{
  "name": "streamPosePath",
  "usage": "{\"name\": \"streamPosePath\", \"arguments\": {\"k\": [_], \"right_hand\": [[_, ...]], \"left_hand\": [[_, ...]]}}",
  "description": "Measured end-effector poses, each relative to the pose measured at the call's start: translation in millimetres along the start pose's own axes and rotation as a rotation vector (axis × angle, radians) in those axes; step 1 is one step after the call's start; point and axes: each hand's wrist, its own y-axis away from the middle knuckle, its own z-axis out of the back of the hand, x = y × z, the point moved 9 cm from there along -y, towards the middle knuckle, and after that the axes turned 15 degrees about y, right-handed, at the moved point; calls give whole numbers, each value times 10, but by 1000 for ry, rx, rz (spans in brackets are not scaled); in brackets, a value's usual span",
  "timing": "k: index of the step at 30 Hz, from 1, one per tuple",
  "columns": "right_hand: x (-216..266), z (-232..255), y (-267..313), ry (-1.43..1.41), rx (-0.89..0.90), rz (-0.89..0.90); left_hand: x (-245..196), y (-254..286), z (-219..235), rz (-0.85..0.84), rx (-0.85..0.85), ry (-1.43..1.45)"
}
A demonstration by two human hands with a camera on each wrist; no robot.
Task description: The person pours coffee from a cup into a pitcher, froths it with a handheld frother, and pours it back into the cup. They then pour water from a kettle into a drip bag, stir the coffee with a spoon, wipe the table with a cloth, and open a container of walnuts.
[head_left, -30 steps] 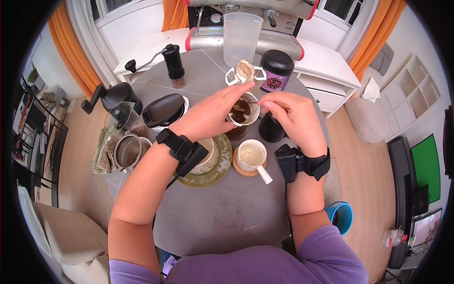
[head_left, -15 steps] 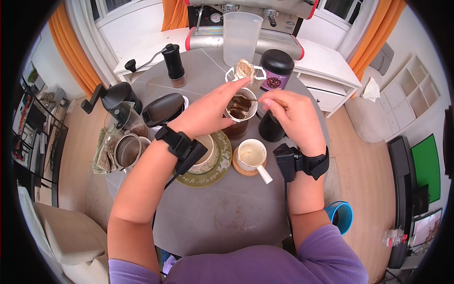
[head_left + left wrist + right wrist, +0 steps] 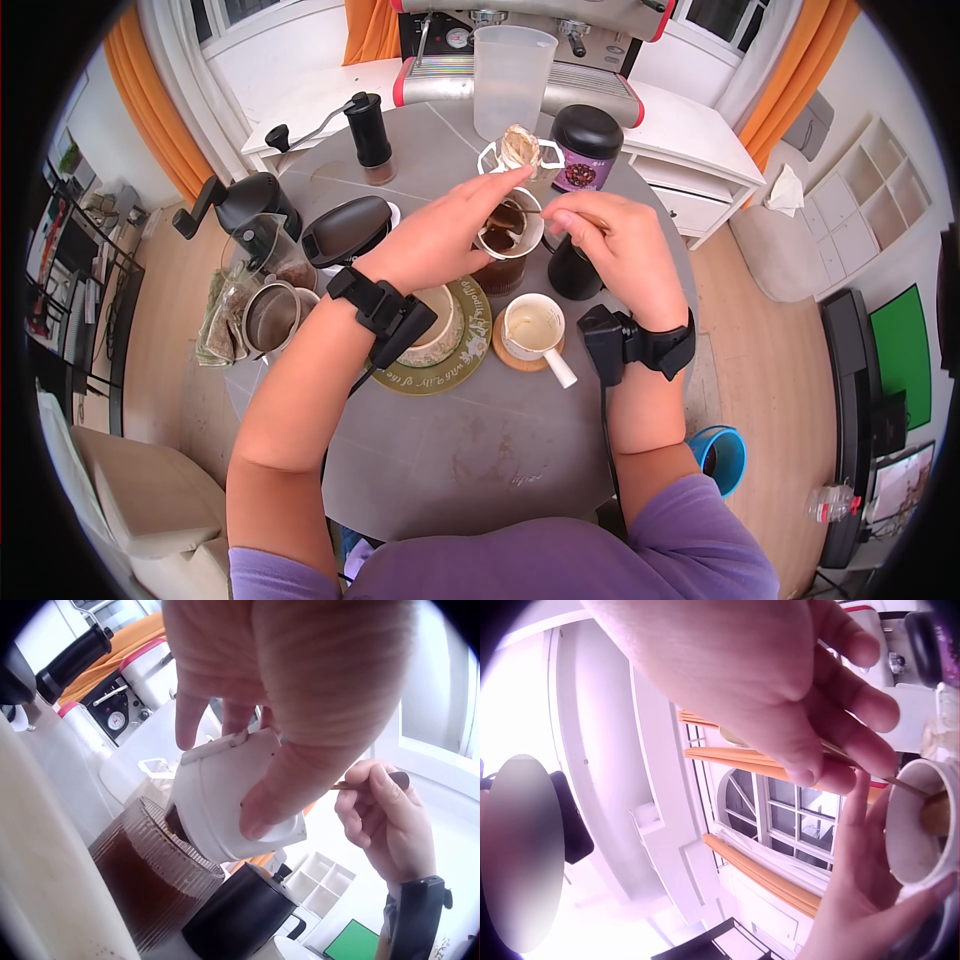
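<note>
My left hand (image 3: 430, 240) grips a white cup (image 3: 229, 791) between thumb and fingers, tilted at the mouth of a ribbed glass (image 3: 142, 877) holding brown liquid. Dark brown contents show inside the cup in the head view. Thumb and fingers of my right hand (image 3: 620, 250) pinch a thin spoon (image 3: 907, 786), its bowl inside the cup. Just behind the cup is a used filter bag (image 3: 518, 148) with white paper arms. A black pitcher (image 3: 573, 274) stands right of the glass, and a white handled cup (image 3: 533, 328) sits on a wooden coaster nearer me.
On the left are a bowl on a green plate (image 3: 470, 360), a metal strainer (image 3: 272, 320), a black scoop-shaped item (image 3: 345, 232) and two hand grinders. At the back stand a tall translucent pitcher (image 3: 512, 80), a black-lidded jar (image 3: 585, 145) and an espresso machine.
The cup and my left hand have shifted slightly down and left in the head view. The dark contents inside the cup look different. My right hand stays nearly in place.
</note>
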Motion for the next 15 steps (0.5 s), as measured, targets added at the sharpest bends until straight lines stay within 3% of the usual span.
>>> {"name": "streamPosePath", "arguments": {"k": [5, 8, 10, 15], "right_hand": [[-4, -51, 12, -19, 103, -35], [12, -62, 2, 43, 85, -1], [37, 25, -2, 67, -55, 62], [83, 17, 2, 100, -23, 55]], "left_hand": [[-29, -8, -12, -22, 5, -28], [-40, -3, -34, -36, 19, -53], [-83, 7, -29, -77, 1, -74], [-80, 11, -21, -72, -4, -83]]}}
